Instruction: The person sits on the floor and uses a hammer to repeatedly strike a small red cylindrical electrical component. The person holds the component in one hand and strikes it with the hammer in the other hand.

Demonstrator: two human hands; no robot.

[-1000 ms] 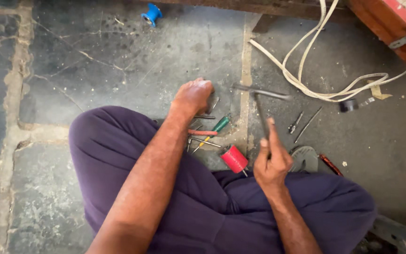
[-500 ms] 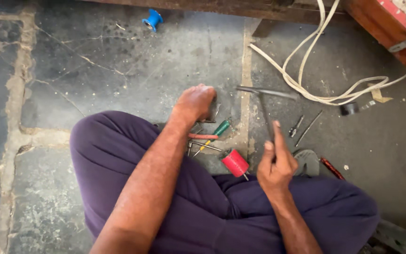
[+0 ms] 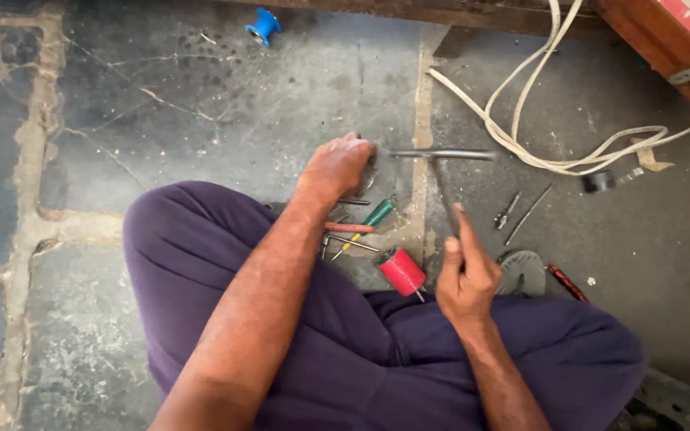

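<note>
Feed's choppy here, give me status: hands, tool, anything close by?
Right hand gripping thin metal hammer, raised. Left hand fisted on grey floor. Red thread spool, green-handled screwdriver close beneath.

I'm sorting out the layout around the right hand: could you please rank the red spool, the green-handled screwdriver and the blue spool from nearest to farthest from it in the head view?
From the right hand, which holds a hammer:
1. Red spool, just to its left, by the knee.
2. Green-handled screwdriver, farther left and up, below the left hand.
3. Blue spool, far off at the top left of the floor.
</note>
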